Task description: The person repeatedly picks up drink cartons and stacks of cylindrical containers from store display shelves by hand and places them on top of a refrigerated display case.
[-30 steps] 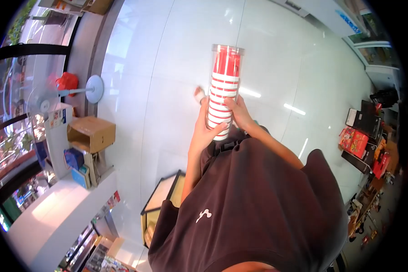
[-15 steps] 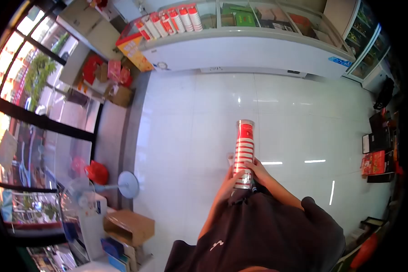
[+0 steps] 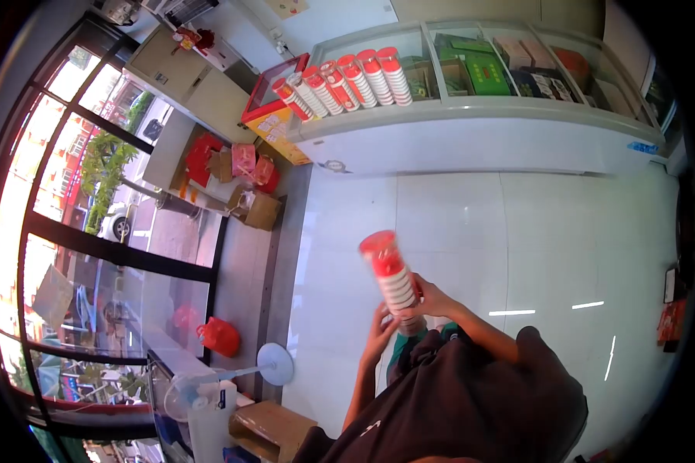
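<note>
In front of my body I hold a sleeve of stacked paper cups (image 3: pixel 396 284), red at the top with red-and-white rims below. It is tilted, its top leaning away and to the left, and slightly blurred. My right hand (image 3: pixel 432 299) grips its right side around the lower half. On the lower left side, the fingers of my left hand (image 3: pixel 379 332) rest against it near the bottom. Several similar cup sleeves (image 3: pixel 353 81) stand in a row on the left end of the long white chest freezer (image 3: pixel 471 143).
Green boxes (image 3: pixel 484 75) lie under the freezer's glass. Along the left are cardboard boxes (image 3: pixel 256 210), a red bag (image 3: pixel 221 337), a standing fan with a round pale base (image 3: pixel 276 364) and an open carton (image 3: pixel 274 428). Glass doors with dark frames line that side.
The cup sleeve has gone from nearly upright in view to tilted left. My left hand has shifted lower on it. The view has swung, so the freezer and row of sleeves appear lower and further right.
</note>
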`<action>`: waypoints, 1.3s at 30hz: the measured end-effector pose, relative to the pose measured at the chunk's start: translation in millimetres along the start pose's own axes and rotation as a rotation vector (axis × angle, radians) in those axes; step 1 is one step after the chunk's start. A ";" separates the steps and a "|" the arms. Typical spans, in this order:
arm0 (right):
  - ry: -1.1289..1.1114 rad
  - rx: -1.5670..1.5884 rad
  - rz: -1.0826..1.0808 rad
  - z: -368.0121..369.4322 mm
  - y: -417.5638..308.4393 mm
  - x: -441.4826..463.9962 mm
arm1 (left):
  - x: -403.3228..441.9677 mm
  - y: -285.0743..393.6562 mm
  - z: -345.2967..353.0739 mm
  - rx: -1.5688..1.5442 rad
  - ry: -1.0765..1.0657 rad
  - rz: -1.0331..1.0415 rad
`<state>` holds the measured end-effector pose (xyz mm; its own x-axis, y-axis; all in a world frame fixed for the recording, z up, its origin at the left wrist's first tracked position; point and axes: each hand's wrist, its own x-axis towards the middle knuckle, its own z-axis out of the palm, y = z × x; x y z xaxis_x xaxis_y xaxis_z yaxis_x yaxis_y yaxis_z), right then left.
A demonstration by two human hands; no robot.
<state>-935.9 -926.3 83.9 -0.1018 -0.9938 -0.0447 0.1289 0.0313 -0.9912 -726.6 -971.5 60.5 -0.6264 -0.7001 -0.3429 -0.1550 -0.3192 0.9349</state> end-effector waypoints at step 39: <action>0.533 0.084 0.076 -506.6 -0.8 523.2 | 732.7 174.6 169.1 0.257 -0.304 0.045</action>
<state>-1489.0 -1392.3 -2.0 -0.5723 -0.7967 -0.1943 0.2317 0.0702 -0.9702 -1341.7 -1432.1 -12.1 -0.8283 -0.4767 -0.2943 -0.2841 -0.0953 0.9540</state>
